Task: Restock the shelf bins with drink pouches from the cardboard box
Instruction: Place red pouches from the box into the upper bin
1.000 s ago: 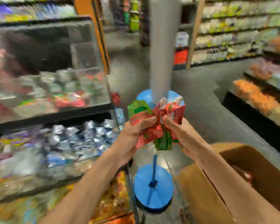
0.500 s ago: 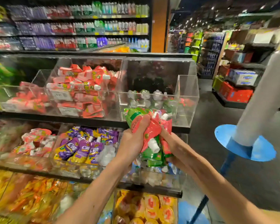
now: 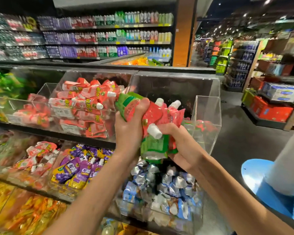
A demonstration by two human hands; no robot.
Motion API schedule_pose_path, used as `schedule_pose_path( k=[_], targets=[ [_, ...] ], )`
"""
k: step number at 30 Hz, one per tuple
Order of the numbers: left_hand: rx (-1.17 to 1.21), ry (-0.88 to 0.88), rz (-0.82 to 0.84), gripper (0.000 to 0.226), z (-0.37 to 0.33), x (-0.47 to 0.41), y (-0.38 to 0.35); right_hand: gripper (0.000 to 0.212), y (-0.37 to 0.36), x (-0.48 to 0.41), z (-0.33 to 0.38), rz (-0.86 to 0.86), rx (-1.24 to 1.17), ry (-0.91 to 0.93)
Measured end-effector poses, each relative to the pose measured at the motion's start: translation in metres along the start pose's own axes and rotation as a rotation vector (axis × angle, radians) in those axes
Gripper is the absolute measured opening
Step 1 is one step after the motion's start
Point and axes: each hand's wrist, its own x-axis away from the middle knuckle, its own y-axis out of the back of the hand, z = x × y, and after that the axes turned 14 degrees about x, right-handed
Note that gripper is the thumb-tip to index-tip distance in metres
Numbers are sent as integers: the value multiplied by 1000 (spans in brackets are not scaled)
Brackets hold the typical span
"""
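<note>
Head view: the left hand (image 3: pixel 129 131) and right hand (image 3: pixel 182 150) both have their fingers clenched around one bundle of red and green drink pouches (image 3: pixel 153 112), white caps sticking out. A second ago the bundle was over the cardboard box on the right, which is now out of sight. Since then it has swung to the shelf and risen to the mouth of the clear bin (image 3: pixel 208 106) at the far right of the top row. That bin holds only a few matching pouches (image 3: pixel 205 126), so it looks like the target. Dropping the bundle in seems to be next.
</note>
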Motion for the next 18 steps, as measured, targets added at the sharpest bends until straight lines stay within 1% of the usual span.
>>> schedule_pose_path(
  k=[2,5,6,7,8,9,10,11,12,15,16,17,18],
  targets=[
    [85,47,11,54,-1,-16,-12,21,8,-5,7,-1,-70,15],
    [116,30,-49,76,-1,-38,-25,26,21,-12,22,19,-118,9],
    [123,57,-33,83,-3,-42,-29,25,24,-15,27,24,-115,16],
    [139,94,18,86,-5,-49,-32,24,26,-18,32,25,-109,31],
    [163,132,88,83,-7,-54,-34,19,27,-19,36,26,-113,46],
    [169,146,119,71,-10,-61,-36,11,29,-22,40,24,-118,52],
    [182,148,133,54,-13,-66,-38,6,31,-24,44,19,-115,55],
    [175,139,137,41,-17,-71,-41,9,32,-26,49,0,-104,54],
    [139,133,146,34,-21,-76,-43,11,35,-27,53,-27,-83,54],
    [21,170,167,20,-41,-89,-34,10,47,-31,59,-199,11,71],
    [3,196,169,14,-49,-94,-29,18,52,-31,62,-260,32,73],
    [-16,209,158,10,-56,-98,-24,30,58,-31,65,-318,46,69],
    [-45,203,152,17,-62,-101,-21,39,63,-30,68,-380,52,76]
  ],
)
